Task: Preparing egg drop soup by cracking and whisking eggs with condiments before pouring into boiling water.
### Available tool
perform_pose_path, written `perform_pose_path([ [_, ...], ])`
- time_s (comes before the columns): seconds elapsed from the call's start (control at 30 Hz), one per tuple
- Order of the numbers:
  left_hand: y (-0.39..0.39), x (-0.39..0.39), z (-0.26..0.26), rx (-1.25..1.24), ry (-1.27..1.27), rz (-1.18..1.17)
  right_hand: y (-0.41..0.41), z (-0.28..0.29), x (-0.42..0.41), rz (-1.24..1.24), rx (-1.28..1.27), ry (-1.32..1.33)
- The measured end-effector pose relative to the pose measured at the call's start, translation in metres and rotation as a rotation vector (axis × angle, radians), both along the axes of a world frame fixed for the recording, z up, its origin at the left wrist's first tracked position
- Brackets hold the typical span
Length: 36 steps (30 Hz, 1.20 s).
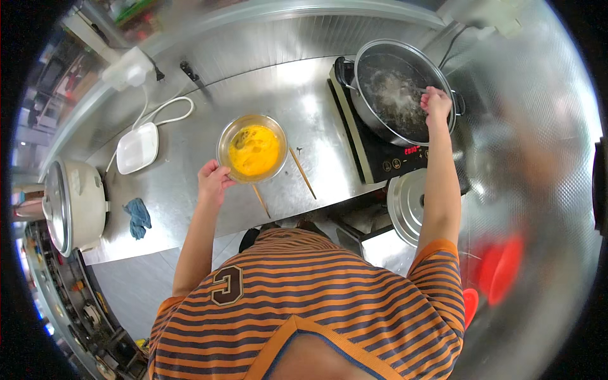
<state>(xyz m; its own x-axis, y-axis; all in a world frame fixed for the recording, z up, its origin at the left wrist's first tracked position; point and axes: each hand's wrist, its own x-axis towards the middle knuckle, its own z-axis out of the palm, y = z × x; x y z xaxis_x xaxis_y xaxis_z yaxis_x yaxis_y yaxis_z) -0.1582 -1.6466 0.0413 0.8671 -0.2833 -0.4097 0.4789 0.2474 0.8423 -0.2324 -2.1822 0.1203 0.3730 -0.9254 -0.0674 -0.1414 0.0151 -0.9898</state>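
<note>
My left hand (215, 180) grips the rim of a metal bowl (222, 151) holding beaten egg (255, 151), over the steel counter. Two wooden chopsticks lie apart near the bowl: one (303, 173) to its right, the other (261, 202) below it. Over the right side of a large steel pot (375, 116), my right hand (436, 105) is closed on the handle of a utensil, whose far end is hidden in the bubbling liquid (392, 90). The pot stands on an induction cooker (380, 168) with a lit red display.
On the left of the counter (185, 209) are a rice cooker (85, 204), a blue cloth (137, 218) and a white plastic tray-like object (137, 148) beside a white cable. A metal lid (403, 209) sits below the cooker's front edge. Red plastic items (498, 270) are at the right.
</note>
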Motion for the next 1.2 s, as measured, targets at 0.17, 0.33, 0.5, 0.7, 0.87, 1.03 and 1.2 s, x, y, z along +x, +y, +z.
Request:
perform_pose_path([
  [0.17, 0.025, 0.0, -0.017, 0.024, 0.023, 0.062, 0.038, 0.068, -0.023, 0.123, -0.664, 0.269],
  [0.33, 0.04, -0.003, -0.007, 0.138, 0.074, 0.136, 0.034, 0.055, -0.058, 0.177, -1.149, 0.391],
  [0.5, 0.063, 0.001, -0.027, 0.191, 0.024, 0.232, 0.082, 0.071, -0.067, 0.115, -0.421, -0.14],
  [0.7, 0.084, -0.007, -0.041, 0.208, 0.08, 0.374, 0.255, 0.027, 0.01, 0.56, 0.08, -0.237],
  [0.87, 0.107, -0.007, -0.058, 0.246, 0.117, 0.398, 0.367, -0.035, 0.056, 0.933, 0.228, -0.132],
  [1.03, 0.136, -0.023, -0.066, 0.361, -0.057, 0.25, 0.418, -0.057, 0.069, 1.108, -0.229, -0.093],
  [1.2, 0.064, -0.023, 0.015, 1.15, -0.72, 0.105, 0.441, -0.043, 0.056, 1.358, -1.009, -0.134],
])
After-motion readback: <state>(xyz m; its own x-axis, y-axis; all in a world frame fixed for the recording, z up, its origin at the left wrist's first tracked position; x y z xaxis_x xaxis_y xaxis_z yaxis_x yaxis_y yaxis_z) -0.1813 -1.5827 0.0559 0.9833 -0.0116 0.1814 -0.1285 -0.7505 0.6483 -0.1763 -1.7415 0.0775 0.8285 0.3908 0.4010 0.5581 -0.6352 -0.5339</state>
